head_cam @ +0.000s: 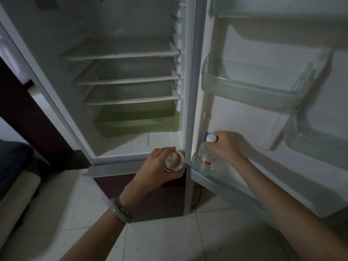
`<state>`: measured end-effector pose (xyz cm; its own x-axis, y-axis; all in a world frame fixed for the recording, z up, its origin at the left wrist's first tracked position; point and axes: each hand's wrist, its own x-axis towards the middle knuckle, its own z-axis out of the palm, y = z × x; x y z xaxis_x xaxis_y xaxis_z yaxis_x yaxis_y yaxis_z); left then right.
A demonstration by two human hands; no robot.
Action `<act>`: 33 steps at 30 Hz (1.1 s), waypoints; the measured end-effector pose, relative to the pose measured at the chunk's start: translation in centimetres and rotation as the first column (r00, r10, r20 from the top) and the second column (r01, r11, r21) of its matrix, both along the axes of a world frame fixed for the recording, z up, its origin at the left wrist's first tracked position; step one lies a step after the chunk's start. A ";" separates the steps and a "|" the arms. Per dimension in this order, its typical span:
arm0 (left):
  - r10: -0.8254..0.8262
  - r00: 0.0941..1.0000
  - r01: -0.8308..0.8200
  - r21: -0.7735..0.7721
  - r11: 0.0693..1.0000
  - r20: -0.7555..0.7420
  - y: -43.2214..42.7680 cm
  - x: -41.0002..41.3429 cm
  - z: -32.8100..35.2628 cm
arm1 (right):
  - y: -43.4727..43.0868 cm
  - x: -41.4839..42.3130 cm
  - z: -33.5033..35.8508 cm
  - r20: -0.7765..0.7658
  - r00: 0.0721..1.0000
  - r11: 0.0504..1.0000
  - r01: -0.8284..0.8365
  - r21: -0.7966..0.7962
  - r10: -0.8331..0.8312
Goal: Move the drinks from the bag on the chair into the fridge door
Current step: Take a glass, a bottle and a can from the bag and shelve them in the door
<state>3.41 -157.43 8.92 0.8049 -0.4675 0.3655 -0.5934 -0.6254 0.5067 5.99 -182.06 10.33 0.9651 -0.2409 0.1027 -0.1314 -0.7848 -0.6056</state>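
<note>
Leftmost, a dark cushion [13, 161] sat at the frame edge, w/ pale tiled floor [169, 240] beneath. Next came the open fridge [47, 59]: 3 bare shelves [120, 54] inside and a greenish crisper drawer [139, 121] at the bottom. Below the compartment, the left hand [158, 166], wrist wearing a pale bangle [120, 210] and a beaded bracelet, was wrapped around a clear bottle [174, 162] held w/ its end facing the camera, just in front of the fridge's lower edge, not in the door. Right of that, the fridge door [244, 113] stood open. The right hand [227, 144] was closed on the neck of a white-capped water bottle [207, 153], red-marked label, standing upright in the near-hinge end of the lowest door shelf [226, 187]. Behind its cap, a blue-topped item showed, too hidden to ID. Farther right, 2 clear door bins [250, 89] hung higher up, nothing visible in them.
</note>
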 end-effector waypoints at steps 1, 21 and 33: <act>-0.008 1.000 0.008 0.001 1.000 -0.005 0.0 0.3 -0.1 | 0.0 0.3 0.1 0.003 1.000 1.000 0.001 -0.010 -0.001; -0.310 0.948 0.318 -0.169 0.933 0.075 -7.3 -1.6 9.9 | -0.6 -13.4 9.6 0.088 0.969 0.961 -0.241 0.138 0.230; -0.481 0.794 0.585 -0.255 0.770 0.371 -17.8 -6.7 20.2 | -6.6 -21.0 17.2 0.561 0.820 0.987 0.027 0.159 -0.113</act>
<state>-3.28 -175.19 29.16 0.3059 -0.5941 0.7440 -0.9200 0.0168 0.3917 -15.04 -188.65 27.57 0.7260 -0.3583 0.5869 0.2176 -0.6899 -0.6904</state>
